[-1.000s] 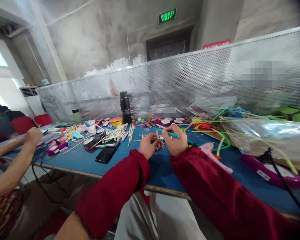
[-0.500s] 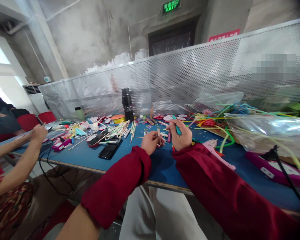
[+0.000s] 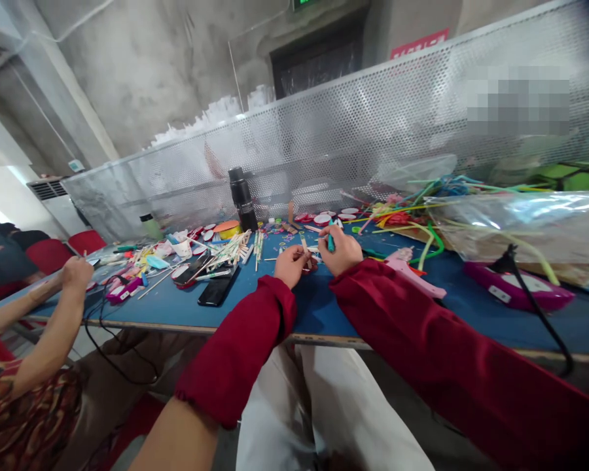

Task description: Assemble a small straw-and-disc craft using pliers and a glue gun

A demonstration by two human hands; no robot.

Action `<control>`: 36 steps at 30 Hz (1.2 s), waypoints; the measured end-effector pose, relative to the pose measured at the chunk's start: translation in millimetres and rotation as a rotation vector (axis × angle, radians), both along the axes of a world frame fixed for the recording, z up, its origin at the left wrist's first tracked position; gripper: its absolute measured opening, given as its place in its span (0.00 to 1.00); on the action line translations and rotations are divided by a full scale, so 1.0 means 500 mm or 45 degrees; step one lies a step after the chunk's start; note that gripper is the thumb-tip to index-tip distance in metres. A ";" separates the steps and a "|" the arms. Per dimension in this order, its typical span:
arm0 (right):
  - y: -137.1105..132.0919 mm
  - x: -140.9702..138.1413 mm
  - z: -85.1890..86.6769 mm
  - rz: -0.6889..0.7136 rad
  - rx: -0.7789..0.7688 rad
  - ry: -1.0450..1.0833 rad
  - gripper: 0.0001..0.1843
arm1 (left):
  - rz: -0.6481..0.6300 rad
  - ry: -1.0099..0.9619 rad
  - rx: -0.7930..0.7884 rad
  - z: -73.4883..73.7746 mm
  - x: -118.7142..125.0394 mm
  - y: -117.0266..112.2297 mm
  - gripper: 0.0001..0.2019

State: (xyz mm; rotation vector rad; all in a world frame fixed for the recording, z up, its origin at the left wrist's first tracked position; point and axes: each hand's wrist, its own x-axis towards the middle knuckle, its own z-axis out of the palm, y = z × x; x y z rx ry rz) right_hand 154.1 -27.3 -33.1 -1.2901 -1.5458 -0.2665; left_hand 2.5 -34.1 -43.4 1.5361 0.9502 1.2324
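My left hand is closed around a few thin wooden sticks that poke up from its fingers, just above the blue table. My right hand is closed on a teal pen-like tool, held nearly upright, right beside the left hand. Both arms wear dark red sleeves. The two hands almost touch at the middle of the table.
A black phone, scattered sticks and red-and-white discs lie left and behind. A black flask stands by the perforated metal screen. Pink glue guns and a bag of coloured tubes lie right. Another person's hand works at the left.
The teal tool in my right hand has swung from lying sideways to nearly upright. The view has tipped downward, and both hands stay close together.
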 end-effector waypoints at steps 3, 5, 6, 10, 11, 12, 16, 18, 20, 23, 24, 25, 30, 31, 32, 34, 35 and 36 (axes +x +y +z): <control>0.002 -0.002 -0.003 0.005 0.032 -0.015 0.11 | -0.004 0.017 -0.007 0.002 0.001 -0.001 0.11; 0.005 -0.002 -0.004 0.009 0.063 -0.016 0.11 | -0.003 0.015 -0.007 0.001 0.002 0.000 0.11; 0.006 -0.002 -0.006 0.008 0.079 -0.020 0.11 | 0.000 0.016 -0.004 0.001 0.002 0.001 0.11; 0.013 0.000 -0.010 -0.018 0.128 -0.058 0.10 | 0.012 0.026 0.014 0.001 0.001 0.002 0.12; 0.014 0.001 -0.011 -0.022 0.132 -0.066 0.11 | 0.015 0.027 0.017 0.001 0.001 0.001 0.12; 0.015 0.001 -0.011 -0.022 0.133 -0.073 0.11 | 0.017 0.024 0.019 0.002 0.000 0.001 0.12; 0.016 0.004 -0.012 -0.002 0.125 -0.084 0.11 | 0.027 0.006 0.026 0.002 0.000 0.000 0.10; 0.017 0.006 -0.012 -0.002 0.120 -0.086 0.11 | 0.040 0.026 0.052 -0.001 -0.002 0.003 0.09; 0.018 0.007 -0.012 0.010 0.109 -0.086 0.11 | 0.058 0.071 0.101 -0.005 -0.003 0.008 0.10; 0.020 0.010 -0.013 0.078 0.088 -0.066 0.12 | 0.064 0.107 0.158 -0.012 -0.005 0.016 0.11; 0.021 0.010 -0.013 0.103 0.082 -0.058 0.13 | 0.064 0.107 0.165 -0.013 -0.006 0.018 0.11; 0.021 0.011 -0.013 0.120 0.078 -0.052 0.14 | 0.063 0.106 0.166 -0.014 -0.006 0.019 0.11; 0.021 0.010 -0.011 0.123 0.078 -0.063 0.14 | 0.078 0.103 0.169 -0.014 -0.006 0.020 0.11; 0.020 0.010 -0.010 0.122 0.082 -0.064 0.13 | 0.081 0.101 0.171 -0.013 -0.006 0.020 0.11; 0.019 0.009 -0.009 0.123 0.084 -0.065 0.13 | 0.088 0.105 0.174 -0.013 -0.006 0.020 0.10; 0.018 0.009 -0.007 0.125 0.081 -0.066 0.13 | 0.105 0.127 0.187 -0.013 -0.007 0.020 0.10; 0.017 0.009 -0.006 0.128 0.078 -0.069 0.13 | 0.109 0.137 0.192 -0.013 -0.007 0.021 0.10; 0.016 0.008 -0.005 0.132 0.075 -0.072 0.13 | 0.110 0.142 0.197 -0.014 -0.008 0.021 0.10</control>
